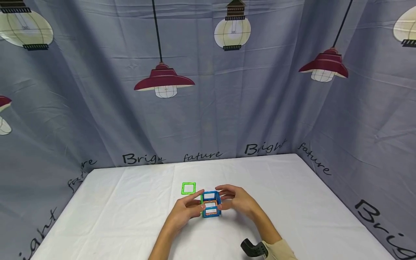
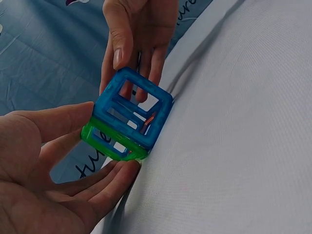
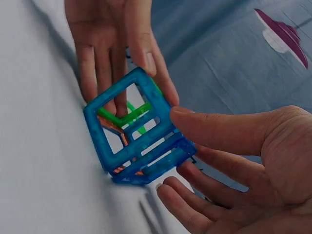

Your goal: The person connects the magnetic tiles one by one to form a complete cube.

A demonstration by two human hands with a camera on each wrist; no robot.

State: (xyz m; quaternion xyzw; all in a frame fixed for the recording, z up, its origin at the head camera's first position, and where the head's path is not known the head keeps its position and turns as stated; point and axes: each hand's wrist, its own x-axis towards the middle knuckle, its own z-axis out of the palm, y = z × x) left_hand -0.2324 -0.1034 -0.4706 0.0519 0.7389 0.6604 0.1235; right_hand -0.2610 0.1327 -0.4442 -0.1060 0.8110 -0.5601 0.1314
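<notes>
Both hands hold a small open cube of magnetic building tiles [image 1: 211, 208] just above or on the white cloth. Seen from the left wrist, a blue square tile [image 2: 122, 127] faces the camera and a green tile [image 2: 105, 146] forms the side by the left hand. Orange edges [image 3: 118, 130] show inside it in the right wrist view. My left hand [image 1: 182, 213] grips the green side between thumb and fingers. From the opposite side, my right hand [image 1: 240, 200] pinches the blue side, thumb on its near edge. Whether the cube's top is covered is hard to tell.
One loose green square tile [image 1: 189, 193] lies flat on the table just beyond the left hand. White cloth covers the table [image 1: 292, 209]. A grey curtain [image 1: 208, 119] printed with lamps and lettering hangs around it. A black device [image 1: 253, 249] sits at the right wrist.
</notes>
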